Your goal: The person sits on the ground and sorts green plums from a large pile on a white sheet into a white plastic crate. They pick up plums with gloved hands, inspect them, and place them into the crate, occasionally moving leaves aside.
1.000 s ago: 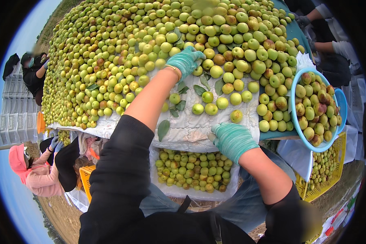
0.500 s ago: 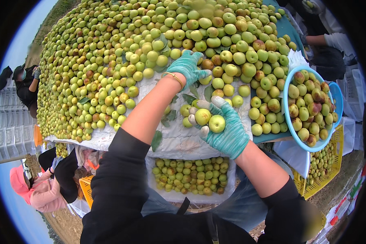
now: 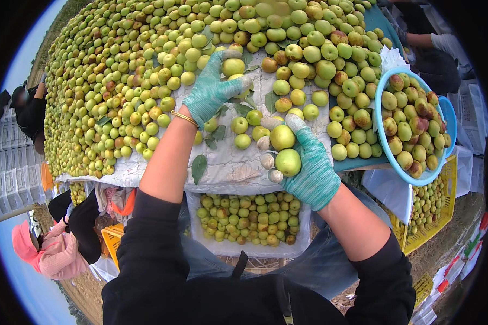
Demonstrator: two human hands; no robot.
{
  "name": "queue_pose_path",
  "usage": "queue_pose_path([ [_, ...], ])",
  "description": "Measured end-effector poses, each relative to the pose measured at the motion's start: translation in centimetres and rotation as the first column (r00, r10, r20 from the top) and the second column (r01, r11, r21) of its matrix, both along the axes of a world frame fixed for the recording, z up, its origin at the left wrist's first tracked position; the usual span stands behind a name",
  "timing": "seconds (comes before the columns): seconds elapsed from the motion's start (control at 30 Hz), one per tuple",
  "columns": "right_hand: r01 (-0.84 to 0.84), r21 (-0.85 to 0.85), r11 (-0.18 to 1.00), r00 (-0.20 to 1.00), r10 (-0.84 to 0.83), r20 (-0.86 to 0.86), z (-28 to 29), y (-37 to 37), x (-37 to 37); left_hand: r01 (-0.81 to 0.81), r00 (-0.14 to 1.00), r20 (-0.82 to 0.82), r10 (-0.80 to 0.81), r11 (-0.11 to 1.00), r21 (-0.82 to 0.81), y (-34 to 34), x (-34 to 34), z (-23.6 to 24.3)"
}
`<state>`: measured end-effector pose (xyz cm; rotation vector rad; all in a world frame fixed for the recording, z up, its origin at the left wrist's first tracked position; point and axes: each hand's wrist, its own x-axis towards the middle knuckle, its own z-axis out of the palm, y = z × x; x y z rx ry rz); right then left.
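Note:
Many yellow-green round fruits [image 3: 119, 97] cover a sloping table spread with white quilted cloth [image 3: 222, 168], with loose leaves among them. My left hand [image 3: 211, 86], in a teal glove with pale fingertips, has its thumb and forefinger curved round a yellow-green fruit [image 3: 233, 67] at the pile's lower edge. My right hand [image 3: 303, 162], gloved alike, is turned upward near the front edge, holding a yellow fruit [image 3: 282, 137] and a green fruit [image 3: 288, 161] in its curled fingers.
A blue basin [image 3: 380, 132] of blemished fruit sits at right, above a yellow crate [image 3: 439, 216]. A lined crate [image 3: 303, 241] of fruit is below the table edge. Co-workers sit at left, one in pink [image 3: 59, 249], another in black [image 3: 30, 116]; another's arm [image 3: 420, 40] shows top right.
My right hand has turned up from the cloth, gathering two fruits. My left hand has shifted left, now curved round a fruit. The view has shifted slightly.

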<state>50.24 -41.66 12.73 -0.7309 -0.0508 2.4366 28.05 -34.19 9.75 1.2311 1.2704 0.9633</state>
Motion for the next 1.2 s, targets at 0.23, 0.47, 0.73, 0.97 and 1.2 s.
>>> queue_pose_path([
  [0.23, -0.341, 0.270, 0.900, 0.936, 0.299, 0.185, 1.3, -3.0, 0.5, 0.232, 0.443, 0.896, -0.035, 0.970, -0.077, -14.3, 0.8, 0.9],
  [0.47, -0.901, 0.300, 0.315, 0.417, 0.435, 0.798, -0.5, -7.2, 2.9, 0.337, 0.054, 0.839, 0.541, 0.781, -0.525, -25.3, 1.9, -3.1],
  [0.73, -0.966, 0.242, -0.086, 0.239, 0.043, 0.970, -2.1, -9.9, 4.4, 0.348, 0.187, 0.843, 0.505, 0.768, -0.538, -29.7, 5.8, -3.2],
  [0.97, -0.817, 0.549, -0.177, 0.569, -0.091, 0.817, -2.4, -10.4, 3.5, 0.309, 0.330, 0.856, 0.399, 0.811, -0.497, -28.3, 6.9, -0.9],
  [1.2, -0.863, 0.447, -0.236, 0.502, -0.285, 0.817, -0.8, -9.8, 5.5, 0.345, 0.422, 0.834, 0.356, 0.788, -0.510, -28.3, 7.0, -2.7],
])
